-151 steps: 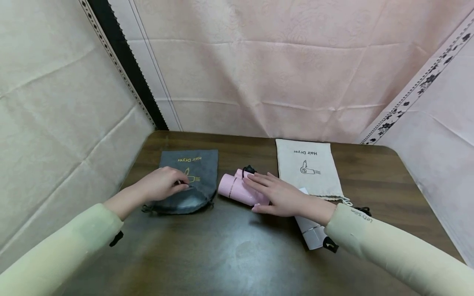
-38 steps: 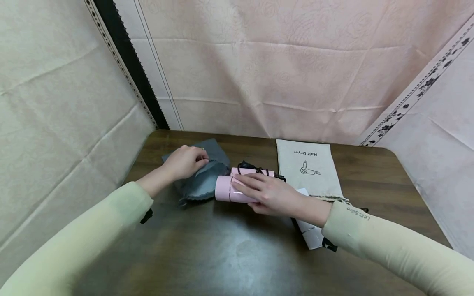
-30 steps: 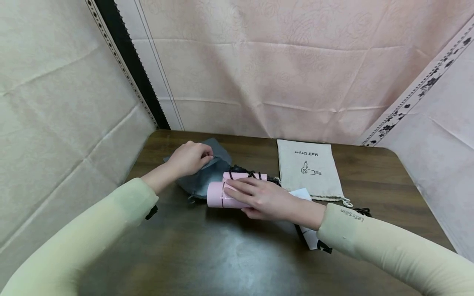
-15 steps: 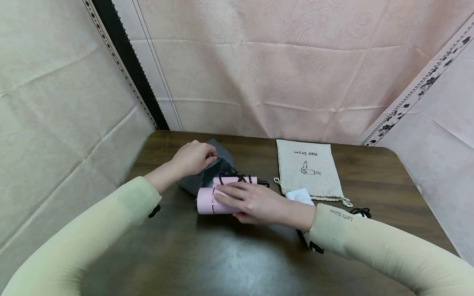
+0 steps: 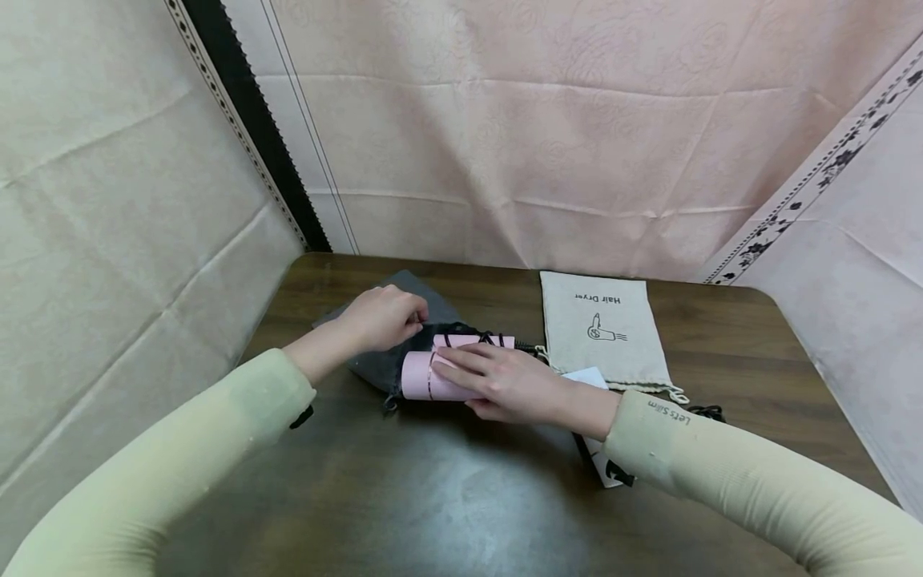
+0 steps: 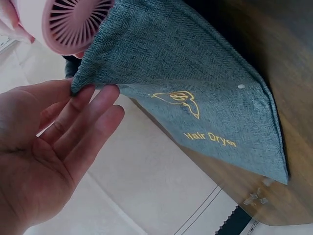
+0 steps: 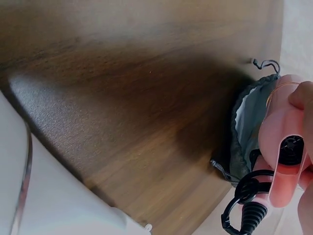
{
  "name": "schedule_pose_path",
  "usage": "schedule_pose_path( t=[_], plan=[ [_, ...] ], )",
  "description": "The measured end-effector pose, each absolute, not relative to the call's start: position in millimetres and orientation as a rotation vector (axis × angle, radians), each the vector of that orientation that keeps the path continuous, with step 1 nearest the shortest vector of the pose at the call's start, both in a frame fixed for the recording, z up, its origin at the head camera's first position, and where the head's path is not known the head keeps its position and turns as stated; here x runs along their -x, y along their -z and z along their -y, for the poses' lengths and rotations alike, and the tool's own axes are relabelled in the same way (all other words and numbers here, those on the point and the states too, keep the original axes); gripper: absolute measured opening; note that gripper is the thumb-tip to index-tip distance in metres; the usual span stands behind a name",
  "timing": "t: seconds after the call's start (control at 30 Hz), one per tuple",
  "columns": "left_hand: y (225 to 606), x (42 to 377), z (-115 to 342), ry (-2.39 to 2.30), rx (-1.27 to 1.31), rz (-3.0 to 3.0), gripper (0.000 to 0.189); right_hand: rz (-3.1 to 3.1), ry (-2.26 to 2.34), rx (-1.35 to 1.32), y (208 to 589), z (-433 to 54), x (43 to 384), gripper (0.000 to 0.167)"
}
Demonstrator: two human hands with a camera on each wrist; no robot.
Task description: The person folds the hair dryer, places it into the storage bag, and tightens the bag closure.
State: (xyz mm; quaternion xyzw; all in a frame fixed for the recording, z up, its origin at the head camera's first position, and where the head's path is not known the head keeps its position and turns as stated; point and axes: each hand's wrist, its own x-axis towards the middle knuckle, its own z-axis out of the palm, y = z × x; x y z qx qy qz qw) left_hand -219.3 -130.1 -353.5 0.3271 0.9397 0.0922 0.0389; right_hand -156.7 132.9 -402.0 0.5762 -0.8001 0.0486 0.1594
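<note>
A pink folding hair dryer [image 5: 418, 377], its black cord [image 7: 247, 188] wound about the handle, is gripped by my right hand [image 5: 515, 386]. Its vented end [image 6: 76, 24] is at the mouth of a dark grey drawstring bag [image 6: 195, 58] printed "Hair Dryer". My left hand [image 5: 385, 318] pinches the bag's rim between thumb and fingers and holds it up. From the right wrist, the bag's mouth [image 7: 239, 147] gapes beside the dryer; how far the dryer reaches inside cannot be told. The right fingers are partly cut off in that view.
A cream "Hair Dryer" pouch [image 5: 598, 328] lies flat at the back right of the wooden table [image 5: 447, 513]. A white hair dryer [image 7: 63, 181] lies partly under my right forearm, with a black cord [image 5: 707, 413] nearby. Cloth hangs behind the table.
The grey bag lay flat earlier; my left hand has raised its rim. My right hand has taken up the pink dryer and carried it left to the bag's mouth.
</note>
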Motion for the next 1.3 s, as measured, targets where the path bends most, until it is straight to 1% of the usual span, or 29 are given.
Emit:
schedule_pose_path(
  t=[0.27, 0.47, 0.73, 0.9, 1.3],
  plan=[
    [353.7, 218.3, 127.1, -0.313, -0.960, -2.841, 0.014, 2.326, -0.118, -1.642, 404.9, -136.5, 162.2, 0.066],
    [352.5, 218.6, 123.3, -0.405, -0.936, -2.818, 0.012, 2.342, -0.074, -1.611, 405.0, -137.5, 168.0, 0.065],
    [349.7, 217.4, 113.9, -0.415, -0.919, -2.830, 0.009, 2.337, -0.006, -1.615, 403.9, -134.5, 172.8, 0.062],
    [349.1, 217.1, 110.1, -0.478, -0.881, -2.820, 0.009, 2.295, 0.038, -1.612, 406.0, -129.7, 174.7, 0.060],
    [354.1, 216.3, 105.3, -0.577, -0.781, -2.768, 0.015, 2.342, 0.011, -1.655, 420.2, -122.3, 177.3, 0.065]
  ],
)
